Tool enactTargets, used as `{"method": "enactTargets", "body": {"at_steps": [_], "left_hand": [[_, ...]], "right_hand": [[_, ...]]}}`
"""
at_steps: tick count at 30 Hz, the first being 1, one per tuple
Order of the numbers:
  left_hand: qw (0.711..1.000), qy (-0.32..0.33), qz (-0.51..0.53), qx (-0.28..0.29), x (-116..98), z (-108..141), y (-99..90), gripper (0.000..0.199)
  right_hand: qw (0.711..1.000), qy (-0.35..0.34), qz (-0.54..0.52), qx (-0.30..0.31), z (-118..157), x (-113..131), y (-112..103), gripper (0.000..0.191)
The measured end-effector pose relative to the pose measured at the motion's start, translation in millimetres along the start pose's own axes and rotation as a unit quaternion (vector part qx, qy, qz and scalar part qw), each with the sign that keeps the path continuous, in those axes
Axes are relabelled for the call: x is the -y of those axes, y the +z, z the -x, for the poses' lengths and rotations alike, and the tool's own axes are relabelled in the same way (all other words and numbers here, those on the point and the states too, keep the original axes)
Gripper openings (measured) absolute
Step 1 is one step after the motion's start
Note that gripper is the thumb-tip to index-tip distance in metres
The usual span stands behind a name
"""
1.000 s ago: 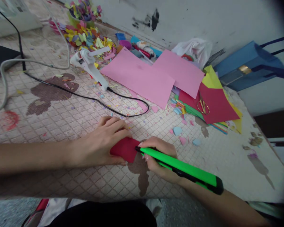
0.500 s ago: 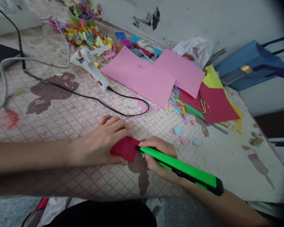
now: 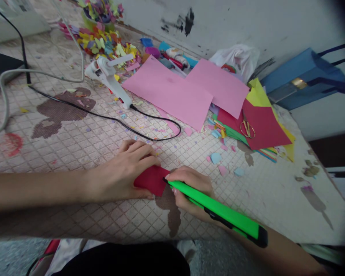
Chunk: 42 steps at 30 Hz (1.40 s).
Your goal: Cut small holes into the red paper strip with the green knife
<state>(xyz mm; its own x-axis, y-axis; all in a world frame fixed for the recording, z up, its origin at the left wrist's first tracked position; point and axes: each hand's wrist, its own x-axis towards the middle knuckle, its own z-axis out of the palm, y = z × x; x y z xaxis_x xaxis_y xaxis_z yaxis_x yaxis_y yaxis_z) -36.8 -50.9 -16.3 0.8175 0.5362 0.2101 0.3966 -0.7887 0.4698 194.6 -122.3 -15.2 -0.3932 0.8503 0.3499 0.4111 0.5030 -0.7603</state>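
Observation:
A small piece of folded-looking red paper (image 3: 151,181) lies on the patterned tablecloth. My left hand (image 3: 132,168) presses it down, its fingers curled over the far side and its thumb along the near edge. In my right hand (image 3: 189,188) is a long green box cutter (image 3: 218,203) with a black end cap and slider, held like a pen. Its dark tip touches or hovers at the right edge of the red paper; I cannot tell which. The far end of the cutter points down to the right, over my forearm.
Beyond my hands lie a white glue gun (image 3: 112,82) with its black cord, pink sheets (image 3: 169,92), and red paper (image 3: 267,126) with gold scissors (image 3: 247,128) on it. Paper scraps (image 3: 103,42) heap at the back left. A blue bag (image 3: 301,80) stands at the right.
The cutter and my right hand have shifted slightly left, and the cutter's rear end has dropped a little. My left hand and the red paper stay in place.

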Motion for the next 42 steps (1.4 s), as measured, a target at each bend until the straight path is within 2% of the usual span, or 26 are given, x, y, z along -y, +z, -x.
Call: {"method": "enactTargets", "body": {"at_steps": [12,32,42], "left_hand": [[1.000,-0.004,0.000,0.003,-1.4,1.0,-1.8,0.053],[1.000,-0.007,0.002,0.001,-1.4,1.0,-0.8,0.052],[1.000,-0.007,0.003,-0.004,-1.4,0.5,-0.2,0.049]], "right_hand": [[0.998,0.009,0.001,-0.058,-5.5,7.2,-2.2,0.022],[1.000,0.015,-0.003,-0.014,-5.3,5.8,-3.4,0.024],[1.000,0.015,-0.005,-0.013,-1.5,3.8,-2.1,0.027]]}}
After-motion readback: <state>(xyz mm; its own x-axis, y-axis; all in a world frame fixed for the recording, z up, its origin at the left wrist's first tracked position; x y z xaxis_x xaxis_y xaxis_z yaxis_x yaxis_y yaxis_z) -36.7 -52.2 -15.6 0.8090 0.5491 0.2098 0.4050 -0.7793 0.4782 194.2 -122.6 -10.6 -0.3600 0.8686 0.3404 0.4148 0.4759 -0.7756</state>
